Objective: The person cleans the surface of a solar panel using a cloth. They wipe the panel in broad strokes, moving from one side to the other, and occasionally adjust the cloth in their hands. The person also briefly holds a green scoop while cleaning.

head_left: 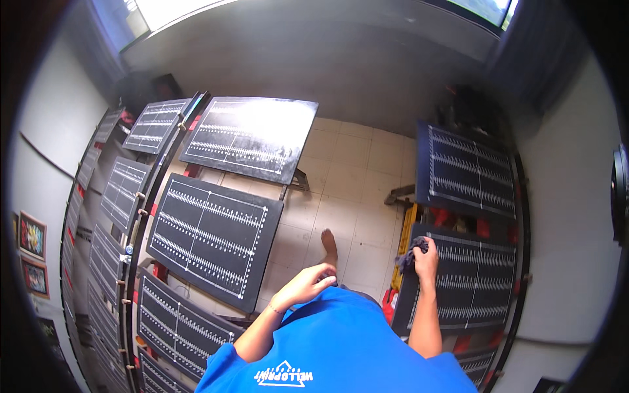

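A crumpled dark cloth (409, 258) is bunched in my right hand (426, 259), over the near left corner area of a black printing board (452, 262) on the right. White ruled lines and rows of small marks cover this board. My left hand (310, 284) hovers in front of my body, thumb apart from loosely bent fingers, with nothing visible in it. Nearest to it on the left is another black board (216, 236) with the same white markings. Part of the left hand's fingers is turned away from view.
More marked boards stand in rows: a glossy one (252, 137) at far left, another (468, 170) at far right. A tiled floor aisle (357, 170) runs between, with my bare foot (329, 245). Dark rails (147, 196) and a yellow frame part (405, 242) edge the rows.
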The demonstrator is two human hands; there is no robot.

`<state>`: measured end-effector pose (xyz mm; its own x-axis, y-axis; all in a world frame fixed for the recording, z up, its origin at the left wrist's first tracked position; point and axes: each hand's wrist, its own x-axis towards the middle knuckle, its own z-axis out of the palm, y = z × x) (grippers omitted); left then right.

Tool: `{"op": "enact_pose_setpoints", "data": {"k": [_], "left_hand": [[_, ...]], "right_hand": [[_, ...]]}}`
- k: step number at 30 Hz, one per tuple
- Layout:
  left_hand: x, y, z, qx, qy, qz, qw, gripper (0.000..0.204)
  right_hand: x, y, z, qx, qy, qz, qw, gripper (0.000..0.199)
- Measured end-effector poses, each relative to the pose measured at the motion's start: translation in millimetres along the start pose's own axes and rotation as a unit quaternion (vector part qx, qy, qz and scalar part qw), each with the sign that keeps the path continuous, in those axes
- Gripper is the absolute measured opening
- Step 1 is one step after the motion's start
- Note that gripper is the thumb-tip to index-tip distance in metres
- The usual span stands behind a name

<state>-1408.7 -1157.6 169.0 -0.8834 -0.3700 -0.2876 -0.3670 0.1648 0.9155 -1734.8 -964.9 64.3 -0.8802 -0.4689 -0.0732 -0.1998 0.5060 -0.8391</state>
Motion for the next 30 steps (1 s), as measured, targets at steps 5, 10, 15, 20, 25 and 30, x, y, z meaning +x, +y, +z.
{"op": "enact_pose_setpoints", "data": {"k": [5,10,15,20,25,30], "left_hand": [[151,11,-55,-0.127,0.05,0.068,0.988,0.058],[271,32,-135,-0.391,0.053,0.098,0.914,0.051],[344,40,-198,-0.462,0.215,0.051,0.859,0.037],[358,18,-249,-0.55,0.144,0.036,0.822,0.049],[313,-18,-263,-0.463,0.355,-0.035,0.812,0.038],[258,-25,-220,-0.478,0.572,-0.092,0.66,0.031]], "right_hand": [[68,-167,78,0.367,-0.259,-0.024,0.893,0.045],[163,-266,139,0.097,-0.271,-0.145,0.947,0.047],[254,-319,191,0.063,-0.25,-0.285,0.923,0.078],[323,-332,273,-0.025,-0.412,-0.393,0.822,0.068],[396,-369,357,-0.029,-0.442,-0.203,0.874,0.05],[420,-358,473,-0.126,-0.419,-0.495,0.751,0.054]]}}
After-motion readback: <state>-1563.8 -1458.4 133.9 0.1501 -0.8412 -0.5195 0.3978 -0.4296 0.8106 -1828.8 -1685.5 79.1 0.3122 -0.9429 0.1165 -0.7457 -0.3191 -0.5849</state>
